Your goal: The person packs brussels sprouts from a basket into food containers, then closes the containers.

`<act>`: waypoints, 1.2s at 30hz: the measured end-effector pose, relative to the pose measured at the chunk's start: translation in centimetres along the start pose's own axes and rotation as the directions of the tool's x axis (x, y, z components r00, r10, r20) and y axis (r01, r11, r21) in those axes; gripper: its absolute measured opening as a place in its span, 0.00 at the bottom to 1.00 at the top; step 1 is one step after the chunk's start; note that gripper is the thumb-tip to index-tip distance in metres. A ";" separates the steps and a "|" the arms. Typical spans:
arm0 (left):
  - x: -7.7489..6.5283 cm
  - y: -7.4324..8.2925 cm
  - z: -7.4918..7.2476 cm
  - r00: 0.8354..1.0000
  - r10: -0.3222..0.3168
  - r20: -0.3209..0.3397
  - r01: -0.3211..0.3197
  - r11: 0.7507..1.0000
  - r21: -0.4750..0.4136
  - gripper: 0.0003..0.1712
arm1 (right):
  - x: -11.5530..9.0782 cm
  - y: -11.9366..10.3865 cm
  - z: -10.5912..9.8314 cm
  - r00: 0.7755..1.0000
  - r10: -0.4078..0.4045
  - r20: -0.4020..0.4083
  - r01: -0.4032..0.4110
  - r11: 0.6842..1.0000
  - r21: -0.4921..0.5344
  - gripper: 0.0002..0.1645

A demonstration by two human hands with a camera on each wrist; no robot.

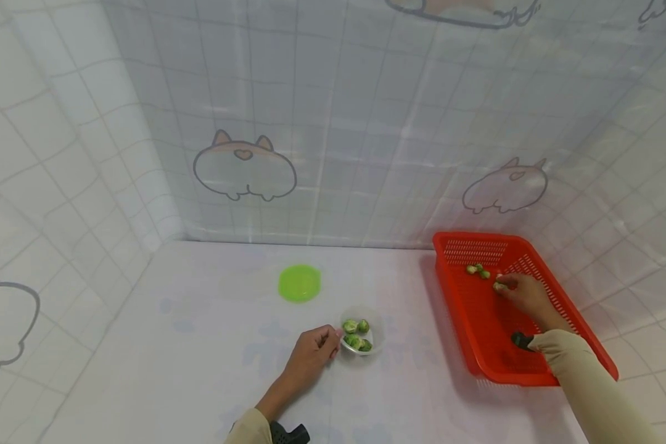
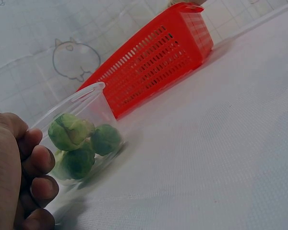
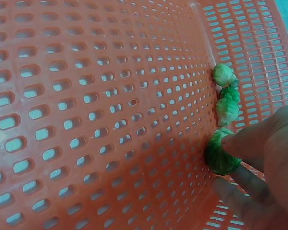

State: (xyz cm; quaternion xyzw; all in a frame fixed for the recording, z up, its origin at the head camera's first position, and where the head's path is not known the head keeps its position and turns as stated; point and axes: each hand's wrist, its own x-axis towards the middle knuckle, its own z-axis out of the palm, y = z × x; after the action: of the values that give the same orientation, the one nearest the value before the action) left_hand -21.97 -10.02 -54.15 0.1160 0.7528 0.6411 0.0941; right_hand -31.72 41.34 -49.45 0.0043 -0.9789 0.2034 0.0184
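My left hand point(image 1: 311, 354) pinches the rim of a clear plastic bowl point(image 2: 103, 98) between thumb and curled fingers. Several Brussels sprouts point(image 2: 69, 132) lie inside it. Over in the red plastic basket point(image 1: 466, 345), my right hand point(image 1: 527, 300) has thumb and fingers around a single Brussels sprout point(image 3: 221, 152) close to the perforated wall. A short row of other sprouts point(image 3: 227, 111) rests along the same edge of the basket, just beyond the fingertips.
A round green lid-like disc point(image 1: 300, 283) lies on the white-covered table point(image 1: 200, 333), behind and left of the bowl. Sheets with a grid pattern and cartoon animals point(image 1: 244, 169) hang at the back and both sides. The basket stands close to the right-hand sheet.
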 end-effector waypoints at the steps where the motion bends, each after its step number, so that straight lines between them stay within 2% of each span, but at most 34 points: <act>1: 0.0 0.1 0.0 1.000 -0.001 0.000 0.001 1.000 0.000 0.21 | 0.0 0.0 0.0 1.000 0.000 0.000 0.000 1.000 0.001 0.18; 6: 0.1 -0.1 0.2 1.000 -0.016 0.001 0.016 1.000 0.009 0.21 | 0.0 0.0 0.0 1.000 -0.006 0.004 0.006 1.000 0.010 0.17; 12: 0.6 -2.2 0.4 1.000 -0.019 -0.014 0.019 0.999 0.044 0.22 | 0.3 0.3 0.1 0.999 -0.035 0.003 0.035 0.999 -0.001 0.17; 16: 0.7 -2.9 0.3 1.000 -0.003 -0.004 0.003 0.999 0.037 0.24 | 0.4 0.7 0.2 0.999 -0.039 0.009 0.039 0.999 -0.010 0.17; 26: 0.7 -2.7 0.2 1.000 0.002 0.016 -0.003 0.998 0.055 0.26 | 0.0 0.3 0.0 1.000 -0.008 0.008 0.008 1.000 -0.016 0.17; 36: 0.6 -2.7 0.2 1.000 0.008 0.009 -0.008 1.000 0.030 0.25 | 0.0 0.0 -0.1 0.999 0.020 0.031 -0.020 1.000 0.010 0.16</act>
State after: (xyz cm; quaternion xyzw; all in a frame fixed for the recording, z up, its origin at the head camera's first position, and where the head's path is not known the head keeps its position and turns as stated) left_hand -22.66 -10.09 -56.80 0.1233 0.7614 0.6296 0.0931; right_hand -31.74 41.36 -49.35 -0.0024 -0.9780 0.2086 0.0012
